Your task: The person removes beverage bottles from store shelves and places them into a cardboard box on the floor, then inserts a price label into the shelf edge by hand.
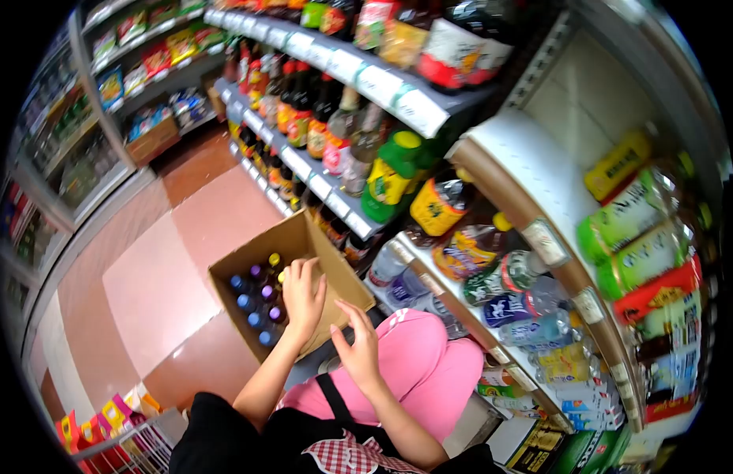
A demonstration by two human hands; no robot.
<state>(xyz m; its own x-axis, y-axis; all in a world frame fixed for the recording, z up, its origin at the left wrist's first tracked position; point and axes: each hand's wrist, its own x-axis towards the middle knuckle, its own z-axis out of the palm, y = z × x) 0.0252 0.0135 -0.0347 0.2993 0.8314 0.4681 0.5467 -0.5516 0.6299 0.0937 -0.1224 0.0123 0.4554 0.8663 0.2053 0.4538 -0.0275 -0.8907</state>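
Observation:
An open cardboard box (335,272) stands on the tiled floor, with several capped bottles (258,304) upright in its left part; their caps are blue, purple and yellow. Over the box, beside the yellow-capped bottles, is my left hand (305,296), its fingers apart and partly bent; no held object shows. My right hand (358,347) is above my pink-clad knee, near the box's right edge, with thumb and fingers spread and nothing between them.
Shelves of sauce bottles (315,130) run along the far side of the box. Drink bottles (501,304) fill a shelf unit at the right. A wire cart (133,450) with colourful packets is at the lower left. Glass-fronted cabinets (74,150) stand at the far left.

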